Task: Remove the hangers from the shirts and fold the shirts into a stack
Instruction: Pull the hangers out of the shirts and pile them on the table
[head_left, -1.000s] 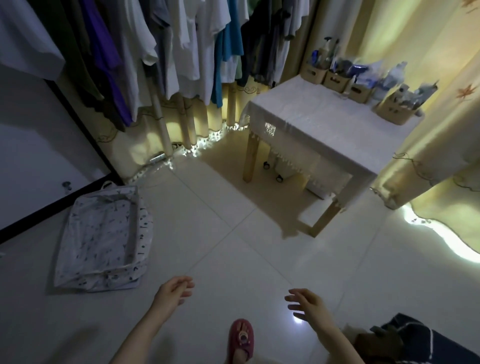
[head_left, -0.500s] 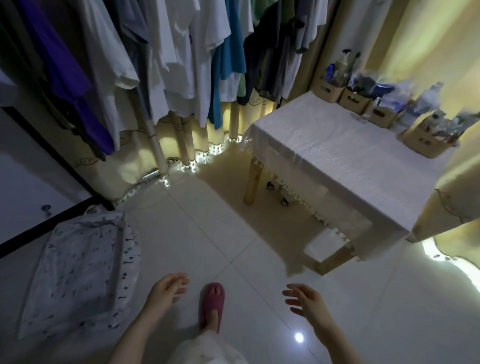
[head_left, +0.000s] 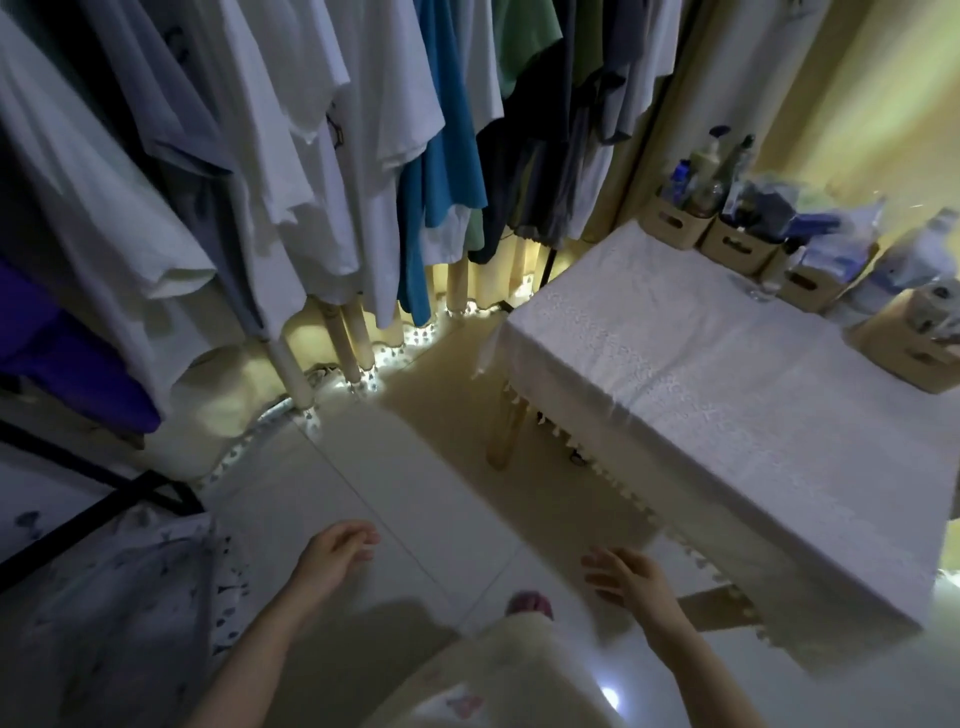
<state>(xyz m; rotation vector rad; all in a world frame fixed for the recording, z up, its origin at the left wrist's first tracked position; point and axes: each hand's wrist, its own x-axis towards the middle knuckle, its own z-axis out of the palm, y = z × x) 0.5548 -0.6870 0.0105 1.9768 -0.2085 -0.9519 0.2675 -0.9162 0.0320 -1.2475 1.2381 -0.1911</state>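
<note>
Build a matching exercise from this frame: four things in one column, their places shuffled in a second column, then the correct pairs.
Things
1. purple shirt
2. white patterned fabric bag
3. tan open-top storage boxes
4. pink slipper

Places
A. along the far edge of the white-clothed table
B. on the floor between the left hand and the right hand
C. hanging at the left end of the clothes row
D. lying on the floor at the lower left

Pairs: 1-C, 2-D, 3-A, 4-B
</note>
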